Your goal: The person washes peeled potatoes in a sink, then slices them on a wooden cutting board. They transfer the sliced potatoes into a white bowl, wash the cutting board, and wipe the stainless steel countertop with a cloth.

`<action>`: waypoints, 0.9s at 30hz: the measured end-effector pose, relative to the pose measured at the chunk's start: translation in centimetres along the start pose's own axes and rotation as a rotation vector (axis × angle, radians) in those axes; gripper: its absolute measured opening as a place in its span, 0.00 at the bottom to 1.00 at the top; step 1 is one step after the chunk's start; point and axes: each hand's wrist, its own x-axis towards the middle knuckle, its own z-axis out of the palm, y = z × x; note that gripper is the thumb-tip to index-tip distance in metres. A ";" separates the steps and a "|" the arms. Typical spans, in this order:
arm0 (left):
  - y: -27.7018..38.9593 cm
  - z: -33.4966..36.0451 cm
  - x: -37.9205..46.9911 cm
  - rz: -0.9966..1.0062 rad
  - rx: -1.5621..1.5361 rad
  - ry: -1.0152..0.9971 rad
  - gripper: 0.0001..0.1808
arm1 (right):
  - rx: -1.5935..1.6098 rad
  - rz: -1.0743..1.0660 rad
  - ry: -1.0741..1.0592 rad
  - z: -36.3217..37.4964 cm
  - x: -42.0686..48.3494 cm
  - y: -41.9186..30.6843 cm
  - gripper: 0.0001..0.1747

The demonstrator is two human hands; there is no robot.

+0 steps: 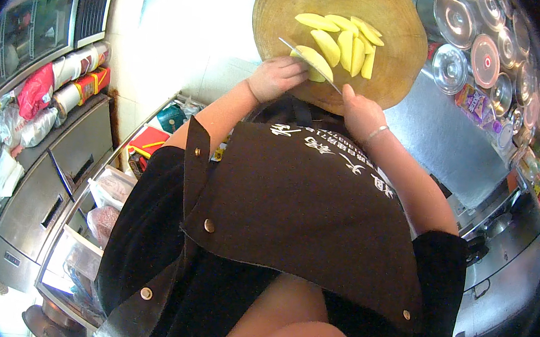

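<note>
My right hand (363,115) grips a kitchen knife (329,80) at its near right end; the handle is hidden by the fingers. The blade runs up and left across the round wooden chopping board (399,68). Against the blade's far side lies a pale yellow wedge (317,60), apparently peeled potato. My left hand (279,77) has its fingertips bent by the near side of the blade, on a piece of potato (316,76) that they partly cover. Several cut potato wedges (345,49) lie loosely grouped farther back on the board.
Several clear lids (456,20) and a purple packet (474,102) lie on the metal counter (433,121) to the right. At left, an open-topped container (113,184) holds bagged food. Bags and packages (35,99) rest on a steel cabinet (34,203) farther left.
</note>
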 end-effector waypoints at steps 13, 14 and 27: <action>0.5 -0.1 -0.5 -0.144 -0.075 0.015 0.18 | 0.086 0.013 0.112 -1.7 -1.6 -0.1 0.07; 0.5 -0.2 -0.5 -0.162 -0.073 0.019 0.18 | 0.068 0.051 0.058 -2.1 -1.9 -0.6 0.07; 0.4 -0.3 -0.4 -0.136 -0.032 0.079 0.15 | 0.118 0.130 -0.121 -1.1 -3.1 -2.0 0.07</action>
